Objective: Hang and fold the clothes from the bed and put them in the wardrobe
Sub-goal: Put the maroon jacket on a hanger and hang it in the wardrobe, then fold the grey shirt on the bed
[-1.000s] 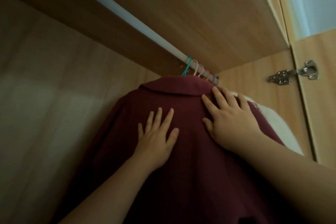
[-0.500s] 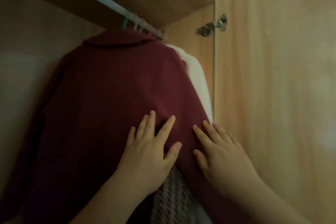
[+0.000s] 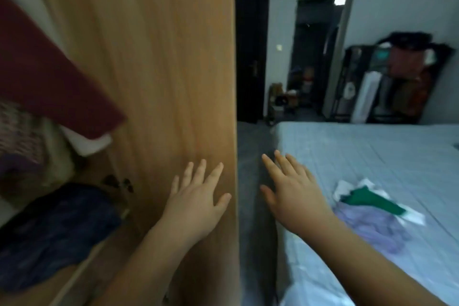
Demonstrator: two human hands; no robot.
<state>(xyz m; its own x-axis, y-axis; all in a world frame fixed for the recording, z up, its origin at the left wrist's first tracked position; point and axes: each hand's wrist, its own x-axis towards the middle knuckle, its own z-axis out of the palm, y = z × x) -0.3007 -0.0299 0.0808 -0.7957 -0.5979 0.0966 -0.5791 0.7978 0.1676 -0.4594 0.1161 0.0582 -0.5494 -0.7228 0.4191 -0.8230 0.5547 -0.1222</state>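
While both are empty, with fingers straight and spread, the left hand point(image 3: 196, 196) is raised in front of the wardrobe door point(image 3: 161, 69), though I cannot tell whether it touches the panel. The right hand point(image 3: 290, 191) reaches out over the gap between that door and the bed point(image 3: 372, 151). Just beyond the right forearm, on the bed's pale blue sheet, lies the heap still to be done: a crumpled lilac garment point(image 3: 372, 226) with a green garment point(image 3: 367, 200) and a white piece point(image 3: 412, 215) on top. All look like thin, limp cloth, light to lift and not fragile. Grabbed in a bunch, one would likely drag its neighbours along. Taking a single piece by its collar or shoulder seams would probably let it fall open for hanging or folding. Half a second ago both palms lay flat on the maroon coat point(image 3: 44, 77) hanging inside the wardrobe. Now they are off it, the coat sits at the left edge of view, and the head has swung right toward the bed.
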